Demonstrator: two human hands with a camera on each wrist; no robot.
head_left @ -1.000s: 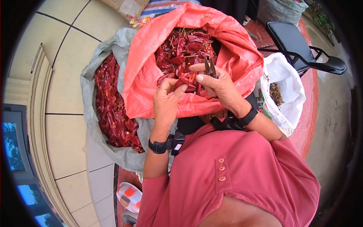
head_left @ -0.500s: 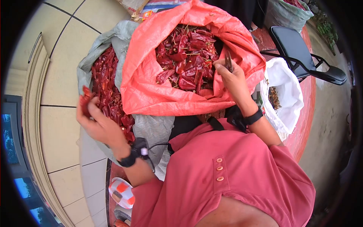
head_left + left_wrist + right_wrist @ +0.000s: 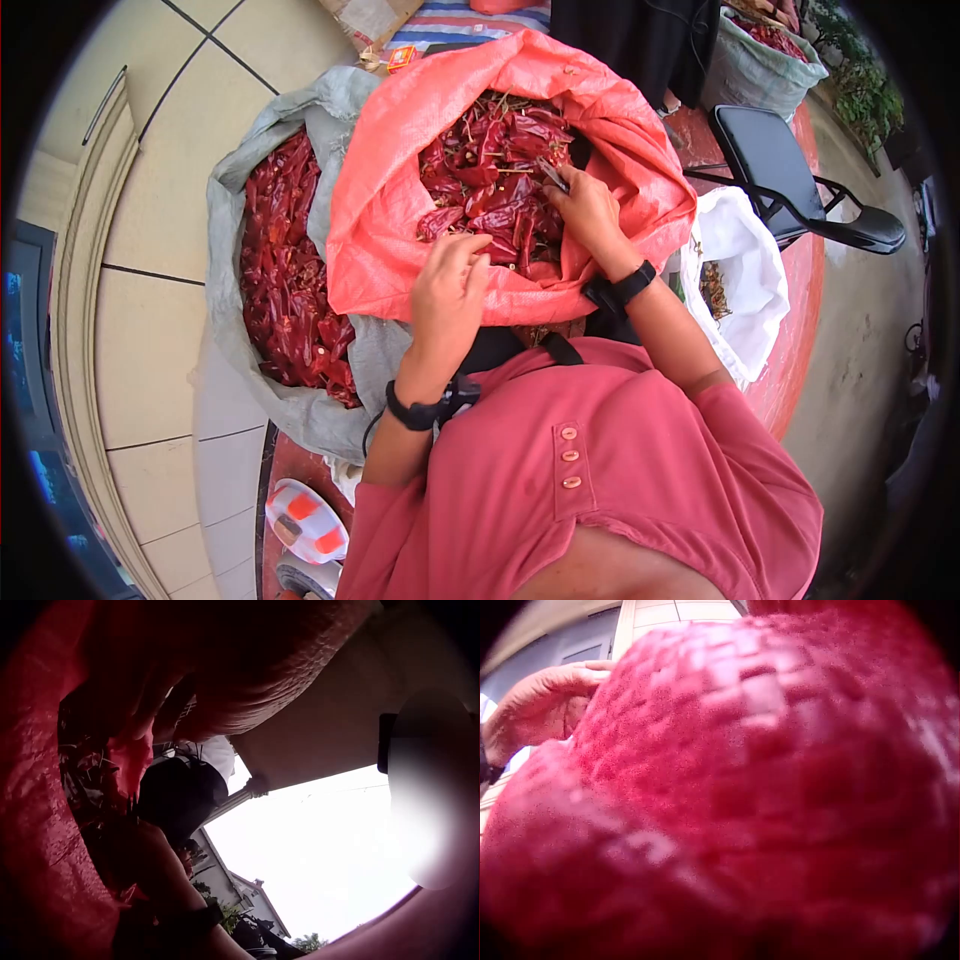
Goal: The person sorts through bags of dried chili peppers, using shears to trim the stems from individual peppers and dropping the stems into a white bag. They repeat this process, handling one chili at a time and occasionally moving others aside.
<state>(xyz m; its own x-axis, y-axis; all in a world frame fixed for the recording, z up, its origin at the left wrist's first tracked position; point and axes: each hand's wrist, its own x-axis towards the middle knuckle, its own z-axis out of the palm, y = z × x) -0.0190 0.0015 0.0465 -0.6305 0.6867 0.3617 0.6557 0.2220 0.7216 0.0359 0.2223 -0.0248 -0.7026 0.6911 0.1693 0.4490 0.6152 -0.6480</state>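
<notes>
In the head view a red woven sack (image 3: 385,180) stands open before me, filled with dried red chili peppers (image 3: 495,205). My left hand (image 3: 447,305) reaches over its near left rim, fingers loosely bent above the peppers, with nothing seen between them. My right hand (image 3: 592,212), inside the sack on the right, grips small dark metal scissors (image 3: 553,176); their blades point into the peppers. Sack cloth (image 3: 727,750) covers most of the right wrist view and hides the right hand there.
Left of it, a grey sack (image 3: 230,190) holds destemmed-looking red peppers (image 3: 285,270). On the right, a white sack (image 3: 750,265) contains brownish stems (image 3: 713,290). Beyond are a black folding chair (image 3: 765,150) and another pepper-filled sack (image 3: 750,70). A patterned bowl (image 3: 305,520) sits lower left.
My left hand carried a red pepper from the red sack to over the grey sack, then came back without it. My right hand drew back right, then moved in over the peppers with the scissors.
</notes>
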